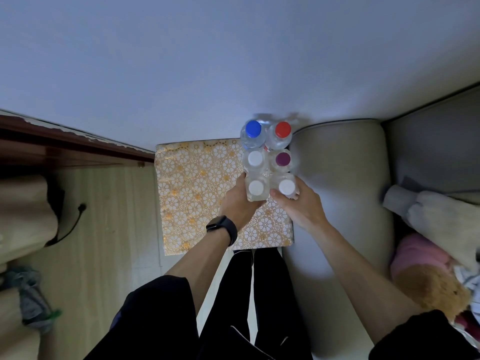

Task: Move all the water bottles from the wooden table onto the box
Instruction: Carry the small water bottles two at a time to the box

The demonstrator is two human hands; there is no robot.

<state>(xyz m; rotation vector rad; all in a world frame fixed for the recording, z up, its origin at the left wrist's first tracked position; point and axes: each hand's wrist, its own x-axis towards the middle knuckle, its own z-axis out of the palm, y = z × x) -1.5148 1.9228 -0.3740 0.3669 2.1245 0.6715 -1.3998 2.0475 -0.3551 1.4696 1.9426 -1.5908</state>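
Head view: I saw left hand (237, 202) gripping near-left bottle (255, 188), right hand (298, 205) gripping near-right bottle (287, 187); both upright, straight ahead at box (197, 183) right side, other bottles (255, 159) just beyond.

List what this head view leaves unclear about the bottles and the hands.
Head view only:
1. Left hand and right hand: fingers partly hidden behind the bottles they hold.
2. Near-left bottle and near-right bottle: bases hidden under their own bodies; resting or lifted, unclear.
3. Blue-capped bottle and red-capped bottle: blurred at the box far edge; on it or beyond, unclear.
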